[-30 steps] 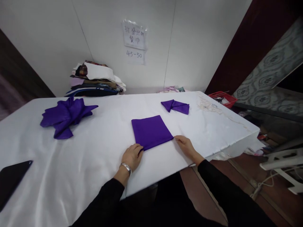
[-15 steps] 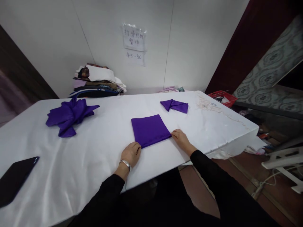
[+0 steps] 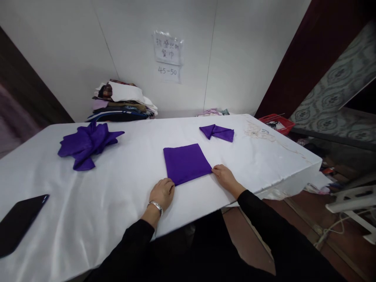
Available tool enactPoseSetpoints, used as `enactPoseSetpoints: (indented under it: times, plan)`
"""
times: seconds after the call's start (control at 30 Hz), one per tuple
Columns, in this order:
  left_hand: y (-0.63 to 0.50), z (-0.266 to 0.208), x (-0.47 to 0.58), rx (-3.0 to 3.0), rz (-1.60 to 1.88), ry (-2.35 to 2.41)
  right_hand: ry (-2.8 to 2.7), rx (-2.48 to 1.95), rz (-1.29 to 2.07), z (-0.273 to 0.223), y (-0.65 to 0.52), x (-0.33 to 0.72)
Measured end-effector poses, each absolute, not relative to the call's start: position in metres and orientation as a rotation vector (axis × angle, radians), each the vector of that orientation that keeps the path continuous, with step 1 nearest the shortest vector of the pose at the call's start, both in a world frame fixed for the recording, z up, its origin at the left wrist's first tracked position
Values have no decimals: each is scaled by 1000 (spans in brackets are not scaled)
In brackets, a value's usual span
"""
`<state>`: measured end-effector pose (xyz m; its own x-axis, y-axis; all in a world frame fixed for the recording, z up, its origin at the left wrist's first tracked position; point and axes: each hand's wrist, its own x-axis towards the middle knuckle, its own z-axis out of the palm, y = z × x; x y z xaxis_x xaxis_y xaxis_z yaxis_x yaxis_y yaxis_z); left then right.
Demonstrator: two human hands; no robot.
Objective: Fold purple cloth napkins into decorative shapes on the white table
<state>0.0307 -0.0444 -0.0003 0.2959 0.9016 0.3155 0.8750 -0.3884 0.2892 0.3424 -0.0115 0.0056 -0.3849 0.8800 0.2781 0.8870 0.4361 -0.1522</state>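
A purple cloth napkin [image 3: 187, 163], folded into a flat square, lies on the white tablecloth [image 3: 135, 156] in front of me. My left hand [image 3: 162, 192], with a silver bracelet at the wrist, pinches its near left corner. At the near right corner, my right hand [image 3: 223, 176] has the edge between thumb and fingertips. Behind the square, to the right, rests a small folded purple napkin [image 3: 223, 133] with a pointed left end. A crumpled heap of purple cloth [image 3: 86, 144] sits at the far left of the table.
A dark flat tablet-like object [image 3: 20, 223] lies at the left edge. Stacked clothes [image 3: 123, 102] stand against the wall behind the table. Beyond the right end is a red basket [image 3: 279, 123]; a white plastic stool [image 3: 352, 203] stands on the floor. A handwritten sign [image 3: 168, 49] hangs on the wall.
Both hands stay at the napkin's near corners, and the napkin's near edge looks slightly flatter. Otherwise the view has only shifted a little.
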Motion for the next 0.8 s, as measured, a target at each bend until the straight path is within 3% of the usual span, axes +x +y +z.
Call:
enactPoseSetpoints:
  times: [0.2, 0.5, 0.8]
  plan:
    - [-44, -1, 30, 2445, 647, 1702, -2426, -1543, -106, 13, -35, 316]
    - [-52, 4, 31, 2420, 588, 1716, -2599, -1506, 214, 2, -47, 294]
    - [-60, 14, 51, 2412, 759, 1669, -2593, -1620, 149, -10, -43, 308]
